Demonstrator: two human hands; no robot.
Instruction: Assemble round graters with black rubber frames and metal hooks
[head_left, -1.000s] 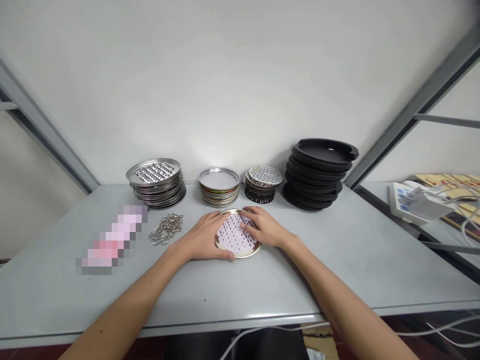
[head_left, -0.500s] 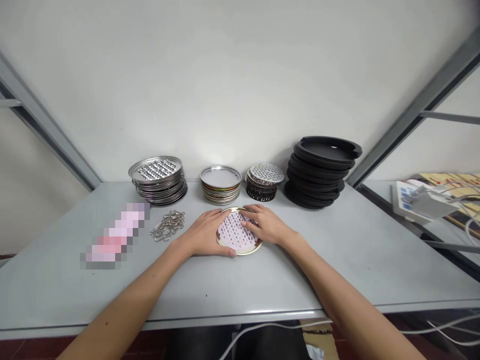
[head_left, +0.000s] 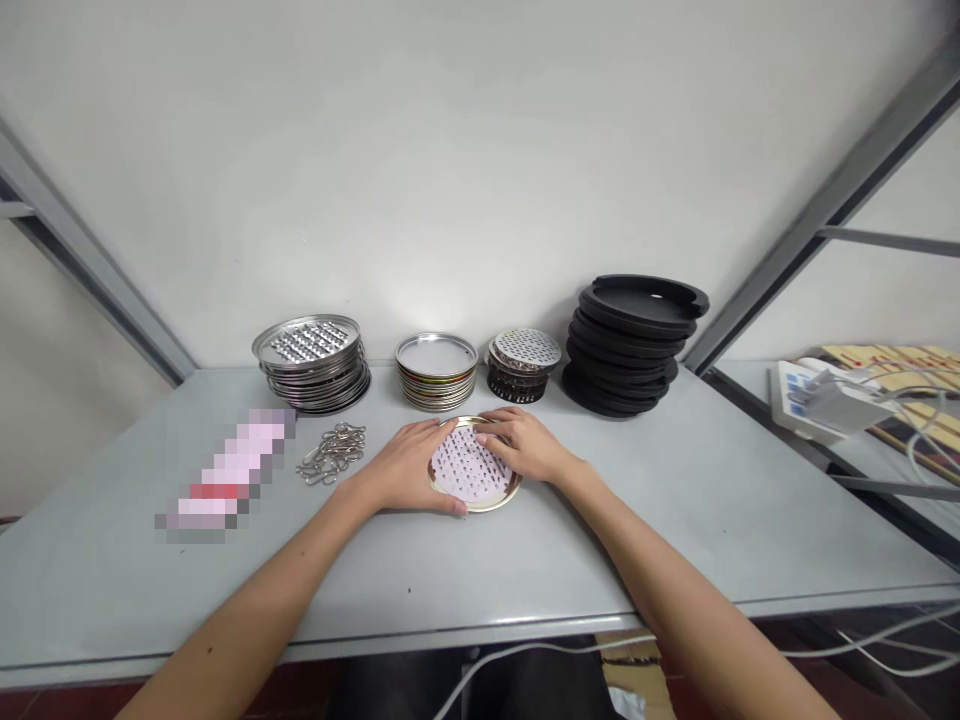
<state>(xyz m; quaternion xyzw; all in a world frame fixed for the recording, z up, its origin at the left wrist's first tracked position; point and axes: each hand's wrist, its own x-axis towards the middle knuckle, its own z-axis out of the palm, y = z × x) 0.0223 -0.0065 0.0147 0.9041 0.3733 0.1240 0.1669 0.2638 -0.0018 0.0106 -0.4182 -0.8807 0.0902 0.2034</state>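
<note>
A shallow round metal dish (head_left: 491, 506) with a shiny rim lies flat near the middle of the table. Inside it sits a pale round grater disc (head_left: 469, 470) with rows of small raised holes. Curved around the dish's left side, my left hand (head_left: 411, 468) has its fingers at the far rim and its thumb at the near rim. My right hand (head_left: 529, 445) covers the upper right rim, its thumb and a finger resting over the disc. To the left is a small heap of bent wire hooks (head_left: 331, 453).
Along the wall stand stacks of large grater plates (head_left: 311, 350), round metal lids (head_left: 436, 360), perforated discs (head_left: 526, 352) and black round trays (head_left: 630, 340). A blurred pink packet (head_left: 232, 465) lies left. A white power strip (head_left: 806, 405) with cables sits beyond the right frame post.
The whole view has shifted slightly to the left. My right thumb has moved a little toward the far side over the disc; both hands stay at the dish.
</note>
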